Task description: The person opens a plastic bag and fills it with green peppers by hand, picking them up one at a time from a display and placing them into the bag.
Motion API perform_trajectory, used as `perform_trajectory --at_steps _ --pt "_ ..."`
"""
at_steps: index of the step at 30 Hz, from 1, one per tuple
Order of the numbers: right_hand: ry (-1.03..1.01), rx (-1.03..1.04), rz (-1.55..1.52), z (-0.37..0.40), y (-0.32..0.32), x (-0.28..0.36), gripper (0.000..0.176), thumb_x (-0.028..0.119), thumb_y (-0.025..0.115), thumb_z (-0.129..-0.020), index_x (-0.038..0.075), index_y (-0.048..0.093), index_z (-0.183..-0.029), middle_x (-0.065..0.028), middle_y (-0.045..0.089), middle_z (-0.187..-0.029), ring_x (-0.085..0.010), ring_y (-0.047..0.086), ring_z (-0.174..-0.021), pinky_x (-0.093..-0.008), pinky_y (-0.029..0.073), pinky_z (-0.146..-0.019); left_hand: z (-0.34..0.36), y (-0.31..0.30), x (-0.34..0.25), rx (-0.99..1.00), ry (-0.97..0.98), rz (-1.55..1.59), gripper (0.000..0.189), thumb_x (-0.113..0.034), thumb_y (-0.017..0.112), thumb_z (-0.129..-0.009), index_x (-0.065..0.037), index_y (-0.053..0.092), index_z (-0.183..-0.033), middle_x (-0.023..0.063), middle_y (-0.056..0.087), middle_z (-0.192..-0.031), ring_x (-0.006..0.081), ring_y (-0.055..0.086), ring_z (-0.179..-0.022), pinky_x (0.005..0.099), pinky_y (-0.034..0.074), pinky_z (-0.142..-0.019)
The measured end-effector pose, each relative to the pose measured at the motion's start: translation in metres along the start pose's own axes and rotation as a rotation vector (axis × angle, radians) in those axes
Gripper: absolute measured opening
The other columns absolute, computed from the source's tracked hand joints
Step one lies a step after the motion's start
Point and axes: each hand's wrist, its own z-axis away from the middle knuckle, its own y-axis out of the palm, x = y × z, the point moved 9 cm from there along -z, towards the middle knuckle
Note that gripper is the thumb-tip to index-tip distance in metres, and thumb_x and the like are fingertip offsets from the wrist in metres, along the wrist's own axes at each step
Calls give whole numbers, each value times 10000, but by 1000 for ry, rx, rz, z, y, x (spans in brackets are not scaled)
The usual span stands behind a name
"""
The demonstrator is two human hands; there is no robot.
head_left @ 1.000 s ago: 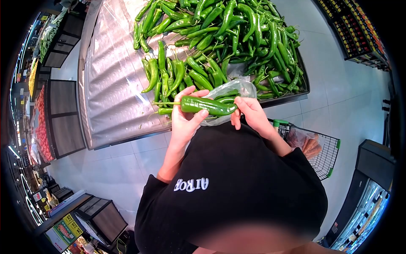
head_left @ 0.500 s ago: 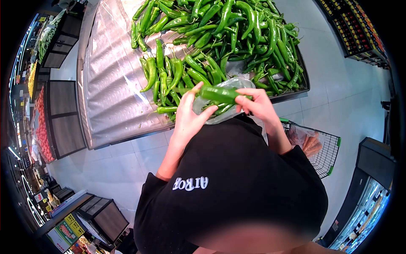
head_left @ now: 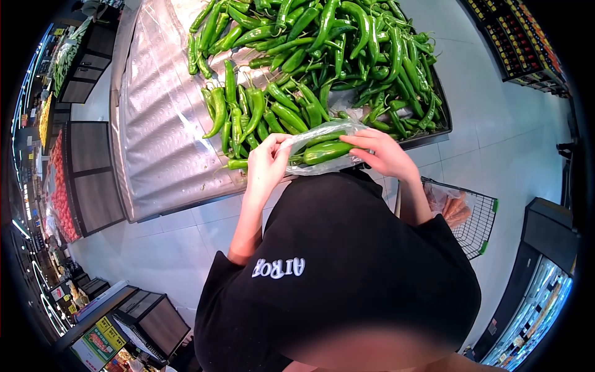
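Note:
A clear plastic bag (head_left: 328, 166) with green peppers inside is spread between my hands at the front edge of the pepper display. My left hand (head_left: 268, 162) is closed in a pinch on the bag's left rim. At the right side of the bag, my right hand (head_left: 385, 154) has its thumb and fingers around the end of a large green pepper (head_left: 325, 152), which lies in the bag's mouth. Just beyond the bag, a heap of loose green peppers (head_left: 288, 115) covers the display; some lie close to my left hand.
The display's ribbed, plastic-covered surface (head_left: 161, 136) extends to the left. A wire shopping cart (head_left: 480, 223) stands at my right, holding a bag of carrots (head_left: 455, 209). Dark produce stands (head_left: 93, 177) are on the left, and stocked shelves (head_left: 520, 43) at the far right.
The large pepper has moved down from above the bag into its mouth. My left hand has shifted slightly left and closed on the bag's rim, stretching it sideways.

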Motion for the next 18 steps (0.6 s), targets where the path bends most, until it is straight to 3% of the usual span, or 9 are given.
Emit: perform_trajectory --at_steps 2,5,8,13,18 --pt "-37 -70 15 -8 17 -13 406 111 699 -888 76 658 -1290 -99 638 -1043 -305 603 -993 -377 485 -902 -4 -1 1 -15 15 37 167 -141 661 -943 -47 717 -1069 -4 540 -603 59 479 -557 262 399 -534" --pt "3 -81 383 -11 37 -29 431 98 727 -839 89 665 -1265 -94 635 -1094 -309 602 -1049 -393 482 -953 -6 0 6 15 -30 225 170 -113 652 -965 -11 707 -1088 -58 548 -621 16 444 -546 218 366 -518" --pt "39 -56 267 -13 48 -28 451 84 750 -790 98 671 -1233 -88 640 -1084 -305 608 -1060 -411 488 -957 -5 1 6 39 -85 326 182 -134 639 -992 0 697 -1100 -65 568 -632 0 445 -525 193 353 -500" --pt "-94 23 205 -10 50 -4 381 107 787 -737 79 683 -1102 -85 626 -1044 -306 599 -1026 -419 493 -919 -3 1 7 53 -110 429 191 -164 635 -1010 -1 688 -1093 -60 585 -638 -9 444 -504 180 325 -471" --pt "21 125 279 -12 53 -4 385 92 772 -735 44 687 -1107 -95 603 -1015 -309 601 -1012 -418 496 -896 -3 -1 11 55 -34 432 185 -169 641 -1009 -1 686 -1074 -73 586 -666 -15 410 -505 184 300 -467"
